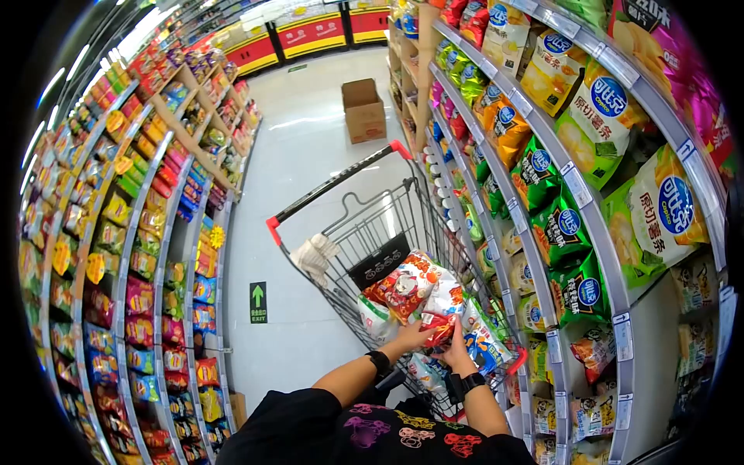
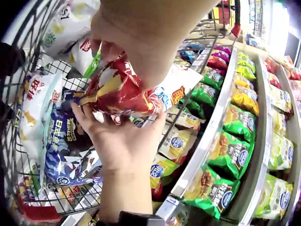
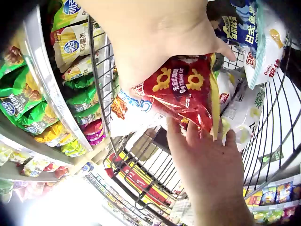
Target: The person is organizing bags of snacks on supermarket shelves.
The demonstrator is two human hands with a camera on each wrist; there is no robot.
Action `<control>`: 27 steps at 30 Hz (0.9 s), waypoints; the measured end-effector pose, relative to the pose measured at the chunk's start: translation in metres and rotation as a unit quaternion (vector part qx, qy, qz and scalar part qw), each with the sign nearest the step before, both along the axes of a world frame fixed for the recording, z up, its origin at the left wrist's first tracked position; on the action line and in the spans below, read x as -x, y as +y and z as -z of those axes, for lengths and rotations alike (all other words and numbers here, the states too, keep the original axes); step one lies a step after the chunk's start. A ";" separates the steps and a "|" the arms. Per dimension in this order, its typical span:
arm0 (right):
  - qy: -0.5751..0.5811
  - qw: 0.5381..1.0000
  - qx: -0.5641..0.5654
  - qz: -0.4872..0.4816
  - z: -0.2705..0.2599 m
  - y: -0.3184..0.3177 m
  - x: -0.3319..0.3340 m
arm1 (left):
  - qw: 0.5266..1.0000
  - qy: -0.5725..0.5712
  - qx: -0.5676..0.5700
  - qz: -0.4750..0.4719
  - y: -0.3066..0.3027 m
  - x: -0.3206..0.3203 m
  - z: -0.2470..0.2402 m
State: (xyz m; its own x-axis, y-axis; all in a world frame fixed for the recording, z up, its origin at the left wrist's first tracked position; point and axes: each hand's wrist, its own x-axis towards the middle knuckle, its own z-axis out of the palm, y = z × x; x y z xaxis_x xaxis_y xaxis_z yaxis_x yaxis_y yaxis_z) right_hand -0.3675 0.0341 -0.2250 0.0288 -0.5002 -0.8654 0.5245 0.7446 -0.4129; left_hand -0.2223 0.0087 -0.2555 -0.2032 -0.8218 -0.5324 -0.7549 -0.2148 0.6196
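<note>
Both hands hold a red-and-white snack bag point(image 1: 440, 328) above the other bags in a shopping cart point(image 1: 387, 215). From the left comes my left hand point(image 1: 413, 339), gripping the bag's edge. My right hand point(image 1: 456, 350) holds it from the opposite side. In the left wrist view, the right hand point(image 2: 124, 141) has its palm up under the bag point(image 2: 124, 92). The right wrist view shows the left hand's fingers point(image 3: 190, 136) along the bag's yellow-edged red part. Beside the hands lie a blue snack bag point(image 2: 68, 141) and a white snack bag point(image 2: 35, 113).
Right of the cart, a shelf point(image 1: 577, 186) carries green, white and orange chip bags. Another snack shelf point(image 1: 159, 186) lines the left side. A cardboard box point(image 1: 364, 116) stands on the floor point(image 1: 287, 155) ahead. A whitish cloth-like item point(image 1: 314, 256) hangs by the cart handle point(image 1: 333, 190).
</note>
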 end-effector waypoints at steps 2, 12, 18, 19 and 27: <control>-0.022 0.999 0.012 -0.035 -0.001 0.003 0.006 | 0.998 -0.021 0.044 0.048 0.011 0.006 -0.019; -0.210 0.953 0.210 0.055 -0.010 0.043 0.053 | 0.926 0.039 0.375 -0.037 0.074 0.044 -0.122; -0.205 0.919 0.329 0.075 -0.107 0.083 0.091 | 0.878 0.167 0.430 -0.128 0.058 0.041 -0.149; -0.213 0.915 0.333 0.085 -0.118 0.093 0.099 | 0.885 0.227 0.380 -0.143 0.054 0.042 -0.150; -0.253 0.870 0.422 0.022 -0.213 0.167 0.152 | 0.836 0.547 -0.028 0.041 0.059 0.075 -0.233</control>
State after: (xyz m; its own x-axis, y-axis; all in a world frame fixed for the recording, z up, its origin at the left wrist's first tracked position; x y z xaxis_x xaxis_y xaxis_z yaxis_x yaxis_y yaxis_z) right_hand -0.5198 0.2011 -0.0123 0.2646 -0.9617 -0.0715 0.8184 0.2632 -0.5108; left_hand -0.2976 0.0679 -0.0228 -0.6485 -0.7606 -0.0291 0.2421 -0.2424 0.9395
